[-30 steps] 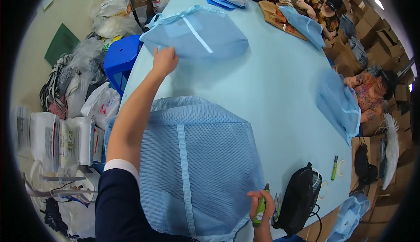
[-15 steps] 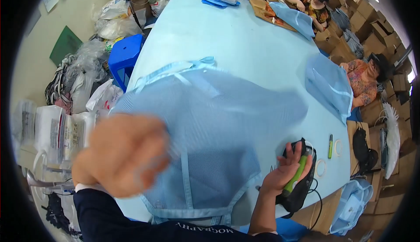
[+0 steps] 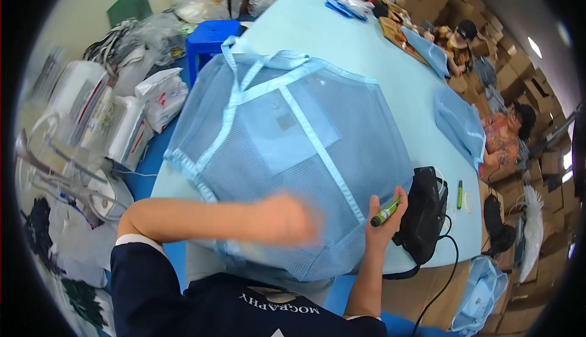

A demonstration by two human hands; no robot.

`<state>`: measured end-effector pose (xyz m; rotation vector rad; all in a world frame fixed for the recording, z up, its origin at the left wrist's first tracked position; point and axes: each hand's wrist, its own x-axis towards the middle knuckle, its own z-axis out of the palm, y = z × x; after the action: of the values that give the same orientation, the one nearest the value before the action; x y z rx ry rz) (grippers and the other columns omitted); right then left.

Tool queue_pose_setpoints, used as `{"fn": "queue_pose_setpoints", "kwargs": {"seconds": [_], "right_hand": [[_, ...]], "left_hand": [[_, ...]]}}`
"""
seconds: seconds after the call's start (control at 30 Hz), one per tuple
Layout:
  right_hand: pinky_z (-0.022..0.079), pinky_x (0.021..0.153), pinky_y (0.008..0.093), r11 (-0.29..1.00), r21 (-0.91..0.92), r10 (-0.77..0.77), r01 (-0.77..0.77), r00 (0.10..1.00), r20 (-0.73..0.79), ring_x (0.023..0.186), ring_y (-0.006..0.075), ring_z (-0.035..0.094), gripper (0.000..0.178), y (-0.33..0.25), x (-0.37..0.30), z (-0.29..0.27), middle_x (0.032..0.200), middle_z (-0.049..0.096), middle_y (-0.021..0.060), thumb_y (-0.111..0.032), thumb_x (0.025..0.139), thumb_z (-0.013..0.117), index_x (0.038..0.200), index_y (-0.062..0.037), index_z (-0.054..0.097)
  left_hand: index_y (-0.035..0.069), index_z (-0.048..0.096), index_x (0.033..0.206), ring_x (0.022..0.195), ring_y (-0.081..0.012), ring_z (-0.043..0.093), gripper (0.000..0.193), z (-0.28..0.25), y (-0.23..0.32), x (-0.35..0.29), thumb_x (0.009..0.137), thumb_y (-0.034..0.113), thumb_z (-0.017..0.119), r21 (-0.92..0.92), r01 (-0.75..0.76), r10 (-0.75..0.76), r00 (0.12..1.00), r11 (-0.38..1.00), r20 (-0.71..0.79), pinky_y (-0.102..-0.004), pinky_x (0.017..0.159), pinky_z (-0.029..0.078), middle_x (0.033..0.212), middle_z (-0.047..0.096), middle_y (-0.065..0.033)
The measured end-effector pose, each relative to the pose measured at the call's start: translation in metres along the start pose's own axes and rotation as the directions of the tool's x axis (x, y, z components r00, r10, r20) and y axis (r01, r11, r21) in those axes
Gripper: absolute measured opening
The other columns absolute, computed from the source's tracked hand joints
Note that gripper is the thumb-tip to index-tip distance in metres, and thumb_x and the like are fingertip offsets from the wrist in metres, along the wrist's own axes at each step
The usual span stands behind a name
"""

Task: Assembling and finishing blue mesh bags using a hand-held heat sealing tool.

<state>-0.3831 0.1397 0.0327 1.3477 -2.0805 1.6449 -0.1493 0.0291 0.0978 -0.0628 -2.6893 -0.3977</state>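
Observation:
A light-blue mesh piece with pale ribbon bands and ties (image 3: pixel 244 148) lies spread in front of me on the table, reaching down to its near edge. A paler square panel (image 3: pixel 287 132) shows through or on its upper middle. Over the near part of the mesh is my left hand (image 3: pixel 285 218), smeared by motion so its fingers do not show. My right hand (image 3: pixel 383 224) is closed around a green marker (image 3: pixel 385 211) at the mesh's right edge. Beside that hand sits a black pouch-like bag (image 3: pixel 424 209) with a black cord.
The pale-blue table (image 3: pixel 390 75) stretches away from me. Another green marker (image 3: pixel 459 194) lies right of the black bag. A blue stool (image 3: pixel 210 35) and white bags (image 3: pixel 162 96) stand left. Co-workers (image 3: pixel 503 136) sit along the right with blue mesh (image 3: pixel 458 123); cartons are behind them.
The mesh piece has turned and shifted; its bands now lie across its top and middle. My left hand moved right and lower across it. My right hand moved left off the black bag, keeping the marker.

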Motion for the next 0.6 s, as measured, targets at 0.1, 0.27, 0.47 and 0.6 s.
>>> {"fn": "queue_pose_setpoints", "kwargs": {"seconds": [0.1,0.27,0.47,0.6], "right_hand": [[0.037,0.099,0.0431,0.981,-0.185,0.067,-0.058,0.997,0.04,0.12,0.0386,0.045,0.059,-0.022,-0.017,-0.015,0.125,0.047,0.025,-0.02,0.083,0.07,0.128,0.0035,0.04],[0.037,0.098,0.0419,0.933,-0.355,0.058,-0.048,0.998,0.017,0.114,0.0382,0.049,0.06,-0.02,-0.041,-0.026,0.122,0.05,0.0242,-0.021,0.082,0.069,0.13,-0.001,0.041],[0.031,0.105,0.0419,0.976,-0.204,0.108,-0.082,0.987,0.119,0.122,0.0388,0.043,0.056,-0.017,-0.056,-0.033,0.129,0.046,0.0243,-0.005,0.079,0.065,0.129,0.0026,0.041],[0.034,0.103,0.0369,0.984,-0.158,-0.061,0.079,0.991,0.117,0.121,0.0281,0.047,0.055,-0.01,-0.014,-0.033,0.129,0.05,0.0169,0.005,0.076,0.059,0.129,-0.0014,0.045]], "left_hand": [[0.003,0.06,0.101,0.099,-0.0319,0.059,0.029,-0.041,-0.081,-0.016,0.079,0.02,0.066,0.145,0.527,-0.378,0.75,0.837,-0.542,-0.0421,0.082,0.049,0.105,0.062,-0.0153],[-0.006,0.059,0.106,0.096,-0.04,0.061,0.045,-0.059,-0.148,-0.07,0.079,0.03,0.065,-0.28,0.951,-0.989,0.106,0.131,-0.103,-0.0456,0.083,0.049,0.107,0.061,-0.0271],[-0.009,0.059,0.104,0.084,-0.0266,0.066,0.043,-0.041,-0.125,-0.089,0.078,0.025,0.068,-0.638,0.763,-0.994,0.107,0.1,-0.028,-0.0369,0.076,0.051,0.096,0.066,-0.0189],[-0.006,0.059,0.102,0.081,-0.0174,0.063,0.034,-0.051,-0.047,-0.098,0.081,0.019,0.067,-0.832,0.402,-0.924,0.199,0.381,-0.327,-0.0306,0.074,0.05,0.091,0.065,-0.0124]]}}
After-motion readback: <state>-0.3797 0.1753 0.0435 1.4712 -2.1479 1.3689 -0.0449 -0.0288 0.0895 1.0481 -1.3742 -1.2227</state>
